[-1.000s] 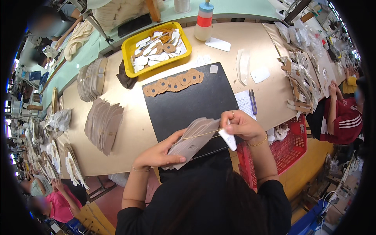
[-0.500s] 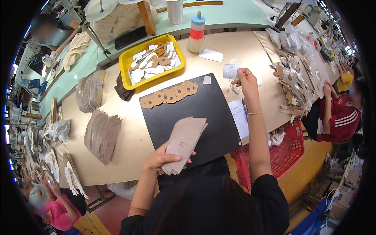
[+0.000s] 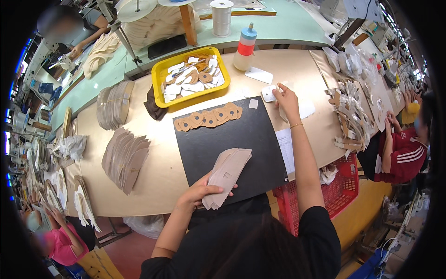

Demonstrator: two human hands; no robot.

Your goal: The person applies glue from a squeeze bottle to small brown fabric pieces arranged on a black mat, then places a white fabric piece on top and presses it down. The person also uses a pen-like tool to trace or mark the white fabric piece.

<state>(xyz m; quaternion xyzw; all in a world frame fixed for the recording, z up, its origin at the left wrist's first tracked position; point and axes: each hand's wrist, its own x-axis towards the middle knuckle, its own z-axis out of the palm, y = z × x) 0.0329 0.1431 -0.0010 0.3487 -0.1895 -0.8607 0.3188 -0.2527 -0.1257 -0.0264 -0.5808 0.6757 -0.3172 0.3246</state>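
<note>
My left hand [image 3: 200, 191] grips a fanned stack of beige-pink fabric pieces [image 3: 228, 174], thumb on top, over the near part of a black mat [image 3: 223, 139]. A small rectangular cutout shows in the top piece. My right hand [image 3: 287, 103] reaches to the mat's far right, its fingers pinched at the edge of a small white square container [image 3: 268, 93]. Whatever sits between those fingertips is too small to make out. A row of overlapping brown pieces with dark dots [image 3: 207, 117] lies along the mat's far edge, a small pale square [image 3: 253, 103] near its far right corner.
A yellow tray [image 3: 190, 103] of white and brown cutouts stands beyond the mat, beside a bottle with a red band [image 3: 245, 49]. Bundled fabric stacks [image 3: 124, 160] lie at left. A printed sheet [image 3: 285, 149] and red crate [image 3: 341, 186] are at right. Other people work on both sides.
My right hand has moved slightly left and nearer the white container, which now appears tilted differently. The left hand still holds the stack. The whole view has shifted a little.
</note>
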